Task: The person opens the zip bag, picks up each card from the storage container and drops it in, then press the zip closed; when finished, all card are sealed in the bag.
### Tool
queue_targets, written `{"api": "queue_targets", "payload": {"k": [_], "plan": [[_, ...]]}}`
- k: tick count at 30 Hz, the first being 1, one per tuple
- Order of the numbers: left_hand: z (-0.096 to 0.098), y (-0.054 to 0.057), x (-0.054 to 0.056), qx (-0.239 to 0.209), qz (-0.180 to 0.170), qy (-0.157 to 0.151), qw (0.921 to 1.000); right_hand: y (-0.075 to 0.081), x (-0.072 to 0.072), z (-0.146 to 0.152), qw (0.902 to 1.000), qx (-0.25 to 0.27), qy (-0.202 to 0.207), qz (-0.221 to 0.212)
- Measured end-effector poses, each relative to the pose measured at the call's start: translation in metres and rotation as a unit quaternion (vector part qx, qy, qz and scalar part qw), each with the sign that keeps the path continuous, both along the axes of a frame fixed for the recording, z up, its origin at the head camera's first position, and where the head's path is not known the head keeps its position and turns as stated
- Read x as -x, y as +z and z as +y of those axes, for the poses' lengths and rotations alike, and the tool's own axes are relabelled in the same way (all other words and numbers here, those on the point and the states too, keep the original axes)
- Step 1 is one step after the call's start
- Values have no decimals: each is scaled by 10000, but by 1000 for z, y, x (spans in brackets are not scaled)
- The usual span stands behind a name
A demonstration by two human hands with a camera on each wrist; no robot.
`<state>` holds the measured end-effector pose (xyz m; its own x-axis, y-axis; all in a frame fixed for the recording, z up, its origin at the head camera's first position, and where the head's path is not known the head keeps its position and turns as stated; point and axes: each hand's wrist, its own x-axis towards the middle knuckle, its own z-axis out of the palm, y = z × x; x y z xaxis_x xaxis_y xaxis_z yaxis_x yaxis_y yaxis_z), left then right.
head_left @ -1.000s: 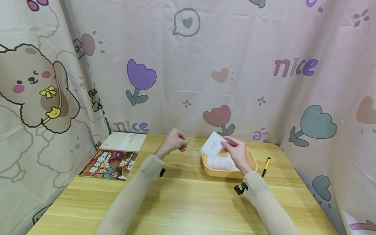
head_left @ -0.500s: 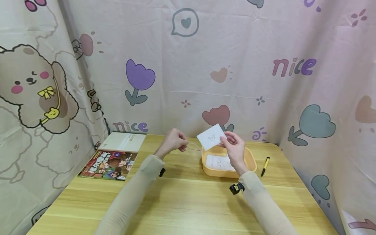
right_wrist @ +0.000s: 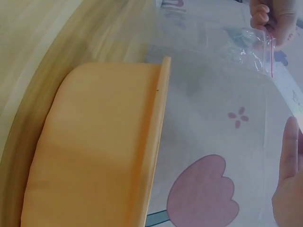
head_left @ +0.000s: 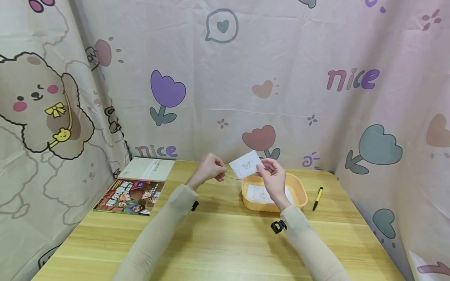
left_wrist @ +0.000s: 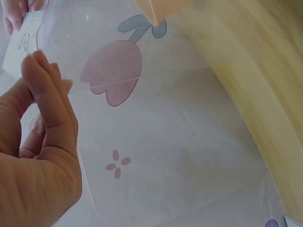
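My left hand (head_left: 211, 168) pinches the edge of a clear zip bag (right_wrist: 246, 47) with a red seal line, which hangs below the fingers in the right wrist view. In my right hand (head_left: 274, 179), thumb and fingers pinch a small white card (head_left: 244, 164) bearing a butterfly drawing. The card is raised close to the bag's mouth, its left corner near the left fingertips. Beneath the right hand stands a yellow-orange tray (head_left: 268, 207) with more white drawn cards (head_left: 256, 193) lying in it, partly covered by the hand.
Toward the table's left edge lie a colourful comic book (head_left: 131, 197) and a pale book (head_left: 147, 169) behind it. A yellow and black pen (head_left: 318, 199) rests right of the tray. A printed curtain (head_left: 218, 78) hangs behind the table.
The right hand has lifted the card from over the tray, turned it, and brought it left toward the bag. The left hand has stayed almost in place.
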<state>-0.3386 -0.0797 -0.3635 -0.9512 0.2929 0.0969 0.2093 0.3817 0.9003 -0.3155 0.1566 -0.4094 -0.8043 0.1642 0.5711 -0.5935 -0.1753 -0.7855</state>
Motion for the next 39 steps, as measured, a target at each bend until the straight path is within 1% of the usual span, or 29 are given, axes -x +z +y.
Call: {"api": "queue_targets", "payload": {"k": [3, 10, 13, 19, 23, 28, 32, 35, 39], "plan": [[1, 0, 0, 8, 2, 2, 10000, 3, -5, -1, 9993, -328, -142, 63], [1, -1, 1, 15, 9, -54, 10000, 22, -25, -9, 9927, -1048, -510, 294], [0, -2, 1, -29, -20, -14, 10000, 26, -29, -11, 9899, -1236, -631, 291], [0, -2, 1, -32, -69, 37, 10000, 28, -31, -13, 9880, -1392, -651, 135], [1, 0, 2, 14, -52, 64, 10000, 28, -31, -15, 9847, -1621, -629, 95], [3, 4, 1, -7, -48, 66, 10000, 27, -30, -18, 9803, -1860, -624, 211], [4, 5, 1, -63, -54, 49, 10000, 13, -17, -17, 9763, -2026, -733, 202], [5, 6, 1, -52, -45, 49, 10000, 2, -8, -16, 9707, -2254, -835, 12], [6, 6, 0, 3, -39, 32, 10000, -1, -6, -16, 9609, -2630, -789, -345]]}}
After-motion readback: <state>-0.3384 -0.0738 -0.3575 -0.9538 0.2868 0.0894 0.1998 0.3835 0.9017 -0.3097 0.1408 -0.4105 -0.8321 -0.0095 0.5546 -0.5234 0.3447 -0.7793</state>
